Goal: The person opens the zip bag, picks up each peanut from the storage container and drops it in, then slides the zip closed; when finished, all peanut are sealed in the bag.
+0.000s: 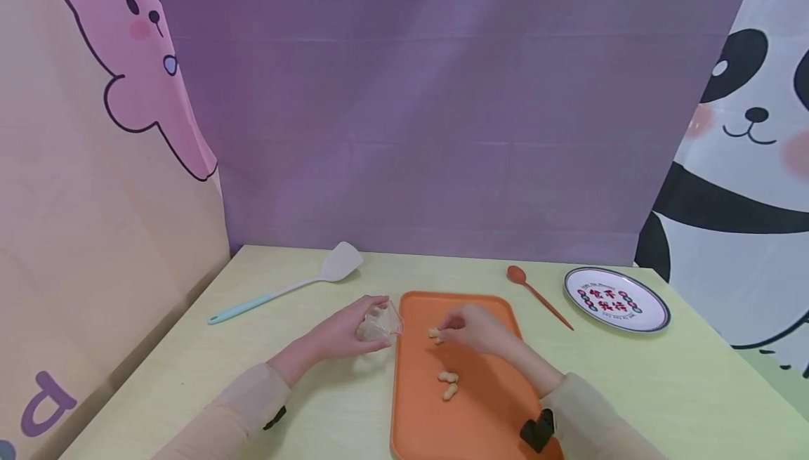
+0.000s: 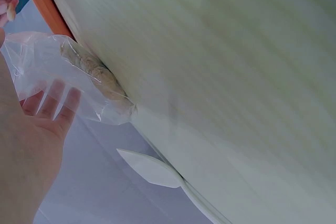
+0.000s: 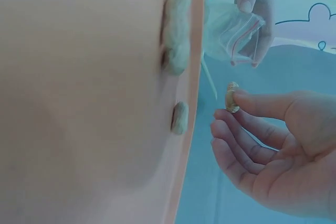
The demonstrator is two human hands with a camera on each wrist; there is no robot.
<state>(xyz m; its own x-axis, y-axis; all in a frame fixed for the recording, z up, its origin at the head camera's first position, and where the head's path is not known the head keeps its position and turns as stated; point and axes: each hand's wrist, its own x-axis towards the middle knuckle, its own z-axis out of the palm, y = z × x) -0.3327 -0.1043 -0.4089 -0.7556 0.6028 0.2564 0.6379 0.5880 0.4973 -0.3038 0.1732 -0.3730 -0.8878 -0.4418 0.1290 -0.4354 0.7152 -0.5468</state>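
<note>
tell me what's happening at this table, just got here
A person's left hand holds a clear plastic bag at the edge of an orange tray, with what look like peanuts inside it. The right hand pinches a single peanut above the tray, and loose peanuts lie on it. A spatula, an orange spoon and a plate lie farther back on the table, untouched.

Table (image 1: 341,414): tray (image 1: 420,428), spatula (image 1: 293,288), spoon (image 1: 537,294), plate (image 1: 651,312)
</note>
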